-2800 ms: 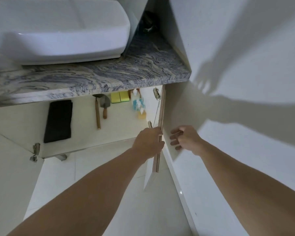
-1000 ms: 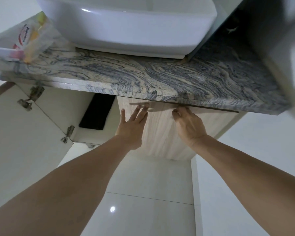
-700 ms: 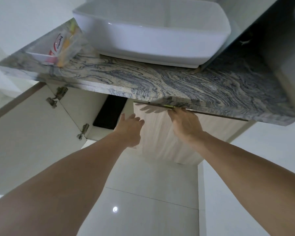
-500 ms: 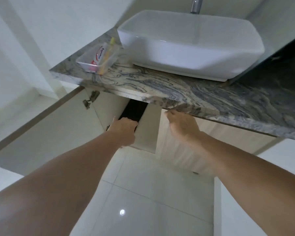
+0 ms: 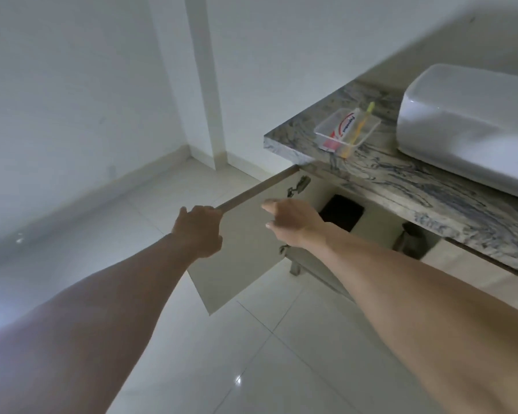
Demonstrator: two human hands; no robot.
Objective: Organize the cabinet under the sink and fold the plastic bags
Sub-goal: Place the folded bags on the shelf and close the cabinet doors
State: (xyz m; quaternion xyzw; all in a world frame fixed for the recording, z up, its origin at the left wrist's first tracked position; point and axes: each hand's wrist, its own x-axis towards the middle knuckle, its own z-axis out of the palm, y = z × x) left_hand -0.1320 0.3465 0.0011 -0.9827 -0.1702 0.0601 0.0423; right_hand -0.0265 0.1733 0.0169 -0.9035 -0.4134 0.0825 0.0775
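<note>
The cabinet under the sink has its left door point(image 5: 245, 264) swung wide open toward me. My left hand point(image 5: 198, 230) grips the top outer edge of that door. My right hand point(image 5: 293, 222) hovers just in front of the door's inner face, fingers apart and holding nothing. Inside the cabinet a black folded item point(image 5: 341, 212) lies on the floor of the cabinet. The right door point(image 5: 473, 279) is closed. No plastic bags show.
A marble counter point(image 5: 386, 174) carries a white basin point(image 5: 467, 127) and a clear tray point(image 5: 346, 131) with toothpaste and a toothbrush. White floor tiles spread below, and a wall corner stands at the left.
The right door has gone from open to closed. My view swung left, and my left hand moved from the cabinet opening to the left door's edge and took hold of it.
</note>
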